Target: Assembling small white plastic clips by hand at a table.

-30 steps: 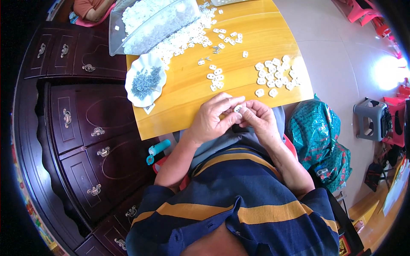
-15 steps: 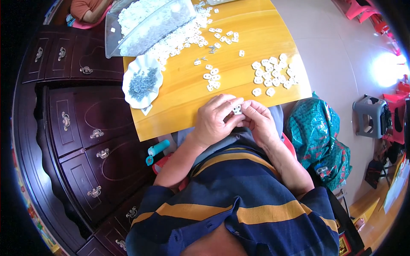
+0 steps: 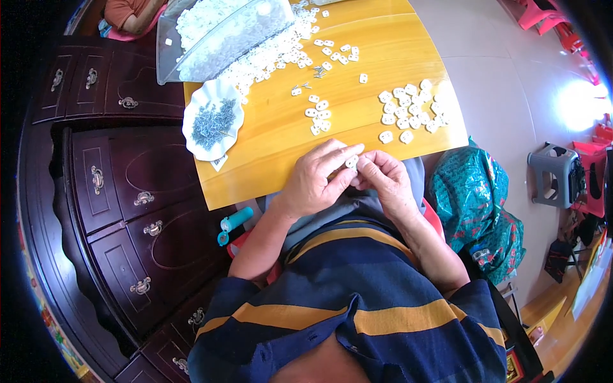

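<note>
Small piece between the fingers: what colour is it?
The small piece is white; head view shows it best.

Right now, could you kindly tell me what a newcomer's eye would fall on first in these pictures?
Probably the large clear bin, heaped with white pieces, at the far left of the yellow table, beyond a white scalloped dish of small metal pins at the left edge. Next might come the shiny green bag right of the table, then the left grip and right grip holding one small white piece at the near edge.
</note>
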{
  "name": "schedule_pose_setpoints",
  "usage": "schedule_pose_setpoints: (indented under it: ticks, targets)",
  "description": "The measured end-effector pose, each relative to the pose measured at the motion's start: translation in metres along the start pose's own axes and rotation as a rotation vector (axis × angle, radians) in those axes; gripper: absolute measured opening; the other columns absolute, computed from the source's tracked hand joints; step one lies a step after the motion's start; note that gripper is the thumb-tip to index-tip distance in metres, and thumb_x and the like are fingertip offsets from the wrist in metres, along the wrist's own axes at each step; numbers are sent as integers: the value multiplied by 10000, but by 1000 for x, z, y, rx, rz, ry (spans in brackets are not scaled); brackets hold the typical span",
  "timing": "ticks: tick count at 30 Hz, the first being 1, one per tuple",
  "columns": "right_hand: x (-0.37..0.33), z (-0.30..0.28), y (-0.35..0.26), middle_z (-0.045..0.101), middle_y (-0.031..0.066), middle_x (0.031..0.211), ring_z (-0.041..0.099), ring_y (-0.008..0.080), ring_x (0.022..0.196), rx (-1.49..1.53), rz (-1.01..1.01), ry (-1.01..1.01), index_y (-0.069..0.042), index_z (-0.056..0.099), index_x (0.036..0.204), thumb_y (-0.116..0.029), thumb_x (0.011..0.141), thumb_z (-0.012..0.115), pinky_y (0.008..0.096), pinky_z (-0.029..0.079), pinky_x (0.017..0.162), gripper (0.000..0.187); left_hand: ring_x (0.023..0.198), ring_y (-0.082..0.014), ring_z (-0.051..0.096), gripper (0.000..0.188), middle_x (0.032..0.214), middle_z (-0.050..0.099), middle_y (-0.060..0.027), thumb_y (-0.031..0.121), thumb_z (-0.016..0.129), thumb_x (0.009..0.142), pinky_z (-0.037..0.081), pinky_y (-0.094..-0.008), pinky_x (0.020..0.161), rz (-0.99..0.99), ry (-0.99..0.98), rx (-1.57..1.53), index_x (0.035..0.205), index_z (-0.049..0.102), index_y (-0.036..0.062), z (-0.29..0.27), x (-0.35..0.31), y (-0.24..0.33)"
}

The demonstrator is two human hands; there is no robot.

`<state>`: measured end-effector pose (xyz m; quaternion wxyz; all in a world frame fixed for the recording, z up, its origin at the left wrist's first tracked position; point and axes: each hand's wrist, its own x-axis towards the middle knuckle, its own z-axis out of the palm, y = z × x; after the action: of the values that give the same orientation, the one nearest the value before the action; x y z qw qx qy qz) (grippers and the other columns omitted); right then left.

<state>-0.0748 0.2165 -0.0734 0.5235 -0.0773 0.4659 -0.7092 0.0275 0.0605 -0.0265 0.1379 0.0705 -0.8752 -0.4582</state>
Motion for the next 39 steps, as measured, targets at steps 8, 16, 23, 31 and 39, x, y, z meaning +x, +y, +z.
schedule_pose_setpoints:
  ticks: [8,16,23,31,39]
  targets:
    - [1,0,1,692,2,876,634,57,748,-75,-18,-4,-29,661,1044,-241,1046,603,199,504,688,220,774,-121,628,292,938,646,-69,2,675,895,513,-251,701,-155,-70,-202,1186,685,-24,-7,-3,-5]
    - [-1,3,-3,699,18,876,616,52,730,-116,-27,13,-5,658,1042,-201,1048,601,198,505,664,203,841,-123,685,206,973,673,-66,-7,648,938,539,-248,753,-231,-81,-315,1136,690,-43,-7,-3,-9]
    - [-1,2,0,699,23,875,600,52,717,-148,-43,-2,10,658,1036,-191,1049,598,199,503,658,210,775,-115,697,153,895,674,-58,-28,637,937,552,-245,681,-201,-28,-377,1079,693,-43,-8,0,-8]
    - [0,1,-1,697,14,858,601,50,705,-64,22,-3,-15,663,1027,-221,1046,606,186,489,645,215,720,-91,647,198,880,668,-35,-20,727,874,532,-249,650,-216,-23,-389,1070,701,-17,-5,-5,-16]
    - [0,-1,4,691,1,832,618,48,710,17,21,11,-43,667,1008,-215,1033,623,186,485,648,179,762,-140,664,296,976,664,-66,-17,800,796,539,-258,664,-102,108,-182,1065,679,15,15,-4,-8]
